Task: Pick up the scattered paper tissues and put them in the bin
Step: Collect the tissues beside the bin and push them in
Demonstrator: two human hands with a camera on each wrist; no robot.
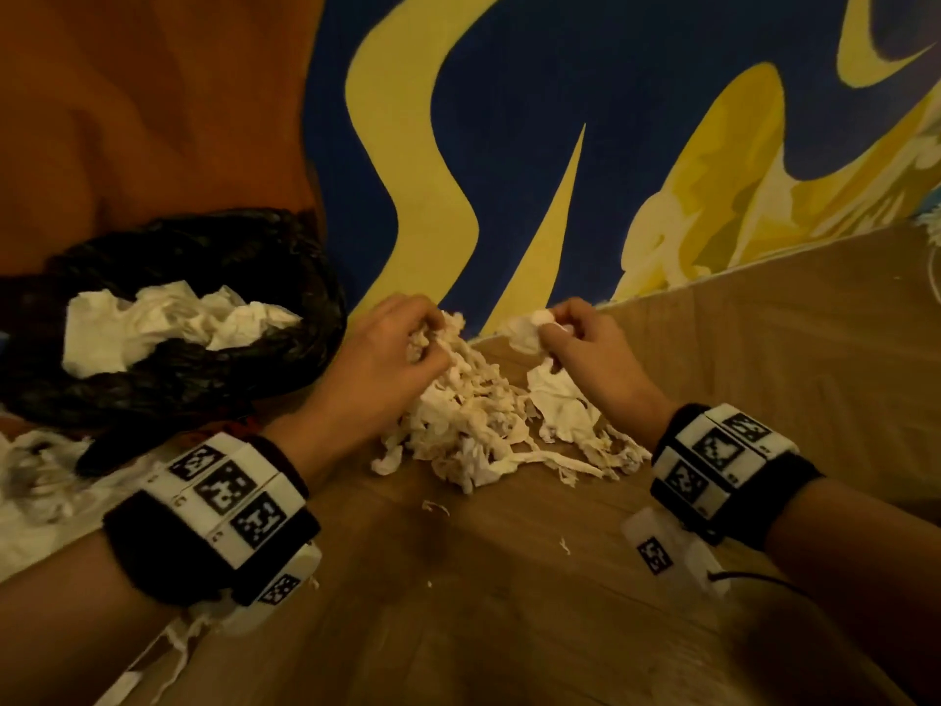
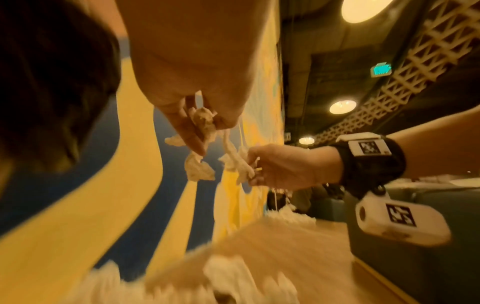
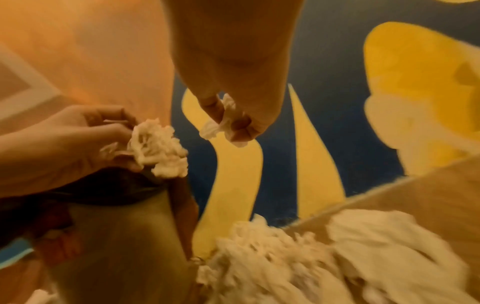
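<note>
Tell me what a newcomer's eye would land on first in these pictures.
First, the heap of shredded paper tissues on the wooden table, with the left hand and right hand each gripping a clump at its far edge. Next, the bin lined with a black bag at the left, already holding white tissues. Behind everything runs a bold blue-and-yellow wall mural.

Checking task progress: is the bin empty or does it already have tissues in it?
Not empty. The head view shows crumpled white tissues lying inside the black-lined bin, to the person's left. How full it is cannot be told.
</note>
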